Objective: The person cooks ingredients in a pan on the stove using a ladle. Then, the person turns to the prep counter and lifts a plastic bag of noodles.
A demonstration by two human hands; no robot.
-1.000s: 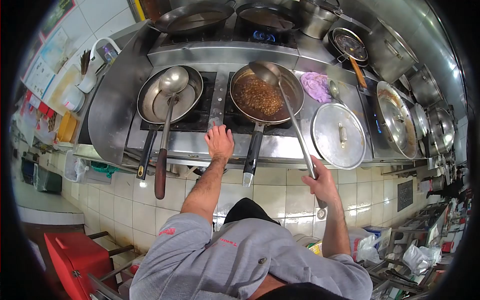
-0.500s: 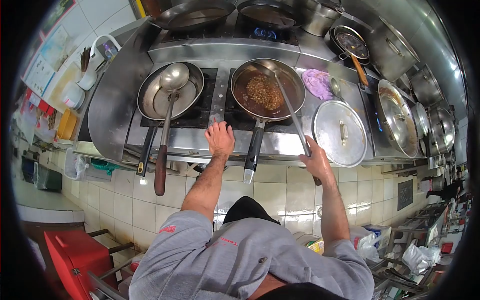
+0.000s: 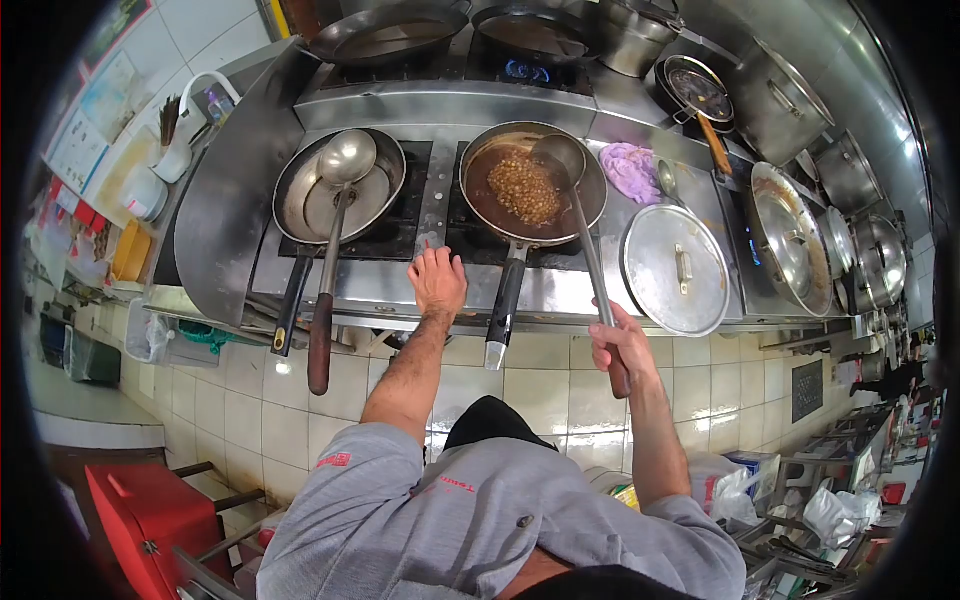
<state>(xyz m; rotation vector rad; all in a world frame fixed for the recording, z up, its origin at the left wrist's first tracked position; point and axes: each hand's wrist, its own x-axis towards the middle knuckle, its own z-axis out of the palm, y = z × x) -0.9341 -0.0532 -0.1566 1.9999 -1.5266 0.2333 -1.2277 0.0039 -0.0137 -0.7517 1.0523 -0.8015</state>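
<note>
My right hand [image 3: 624, 345] is wrapped round the handle of a long steel ladle [image 3: 592, 245]. The ladle's bowl hangs over the right rim of a frying pan [image 3: 512, 238] with brown sauce and a heap of small chopped bits [image 3: 525, 188]. My left hand [image 3: 438, 282] rests on the steel front of the stove [image 3: 400, 290], fingers stretched out, between two pan handles; it holds nothing. Left of it, a second ladle [image 3: 348, 158] with a wooden grip lies across another frying pan [image 3: 380, 190], whose inside looks nearly bare.
A round metal lid [image 3: 676, 270] lies right of the sauce pan, near a purple cloth [image 3: 630, 172] and a spoon [image 3: 668, 180]. Two dark pans [image 3: 390, 38] stand on the back burners, one over a blue flame. Pots and a strainer [image 3: 700, 92] fill the right side.
The ladle's bowl has swung to the pan's right rim and turned. My right hand has shifted slightly down and left. My left hand stays in place.
</note>
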